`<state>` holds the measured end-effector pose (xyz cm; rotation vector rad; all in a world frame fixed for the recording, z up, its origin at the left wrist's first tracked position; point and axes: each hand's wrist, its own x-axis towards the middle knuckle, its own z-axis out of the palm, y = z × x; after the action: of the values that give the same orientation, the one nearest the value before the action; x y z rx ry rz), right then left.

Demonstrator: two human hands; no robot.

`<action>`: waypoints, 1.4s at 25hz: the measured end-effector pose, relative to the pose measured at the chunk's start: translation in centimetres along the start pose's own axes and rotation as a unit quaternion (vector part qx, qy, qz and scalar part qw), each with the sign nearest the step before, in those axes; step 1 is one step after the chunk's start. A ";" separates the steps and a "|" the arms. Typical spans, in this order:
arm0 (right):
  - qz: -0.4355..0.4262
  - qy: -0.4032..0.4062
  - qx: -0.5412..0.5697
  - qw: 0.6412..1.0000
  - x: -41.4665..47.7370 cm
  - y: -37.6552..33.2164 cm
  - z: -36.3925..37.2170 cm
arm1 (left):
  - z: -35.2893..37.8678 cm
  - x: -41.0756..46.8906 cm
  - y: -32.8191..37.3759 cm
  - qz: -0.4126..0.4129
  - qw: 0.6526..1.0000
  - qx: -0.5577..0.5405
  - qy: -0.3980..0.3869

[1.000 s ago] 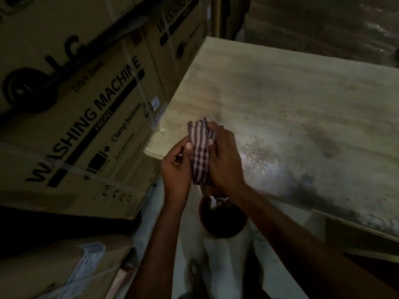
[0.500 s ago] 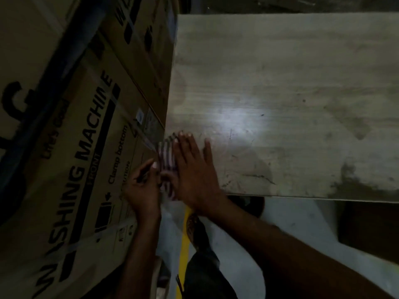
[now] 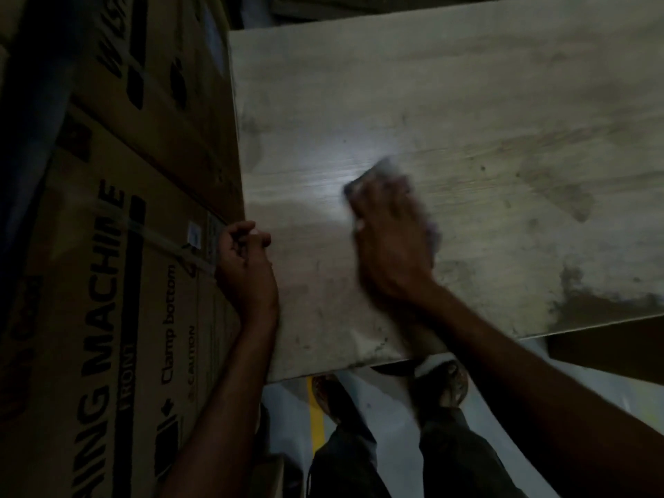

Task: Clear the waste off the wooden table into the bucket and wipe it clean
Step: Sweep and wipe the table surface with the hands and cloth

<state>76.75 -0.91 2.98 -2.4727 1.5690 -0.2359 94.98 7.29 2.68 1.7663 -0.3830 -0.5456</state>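
R hand lies flat on the wooden table, palm down, fingers together and pressed onto a cloth. The cloth shows only as a blurred edge past the fingertips and along the hand's far side; pattern and colour can't be made out here. Whole hand is smeared w/ blur, so exact finger positions are hard to read. It sits near the middle of the tabletop's near half, just right of a bright glare patch on the wood.

L hand is at the table's left edge, near the front corner. Fingers curled in loosely, knuckles up, heel of the hand resting on the wood; can't tell if anything is held inside. It's well apart from the R hand, no contact w/ the cloth.

Tabletop is pale wood grain w/ grey smudges: a dark stain along the front edge at the right, lighter marks further back on the right, small specks near the front corner.

Tight against the table's left side stands a stack of cardboard boxes, printed "MACHINE", "Clamp bottom", "CAUTION", w/ a strap across the front one.

Below the front edge: person's dark trousers, two feet on a light floor, a yellow line between them. Bucket isn't in view.
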 end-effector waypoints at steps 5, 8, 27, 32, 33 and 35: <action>-0.191 -0.135 0.132 0.963 -1.0 -8.4 0.7 | -0.5 2.1 0.1 -0.101 0.978 -0.147 0.110; -0.326 -0.086 0.025 0.941 5.5 -7.1 2.0 | -0.4 2.4 -0.4 -0.123 0.973 -0.148 0.124; -0.118 -0.041 0.000 0.992 33.4 -6.9 2.3 | 12.6 16.1 5.5 -0.013 0.980 0.156 0.125; -0.301 -0.073 -0.024 0.950 32.5 -8.2 4.0 | 12.4 17.4 3.7 0.030 0.961 0.252 0.106; -0.213 -0.032 -0.002 0.976 34.1 -5.8 3.3 | 12.4 16.8 3.9 0.066 0.956 0.270 0.094; 0.046 0.036 -0.006 0.998 35.0 -2.3 1.2 | 12.4 16.3 3.8 0.134 0.938 0.314 0.057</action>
<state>93.83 -31.56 3.32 -2.4194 1.7140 -0.3052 101.91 -12.27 1.22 2.2920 -0.7648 -0.1183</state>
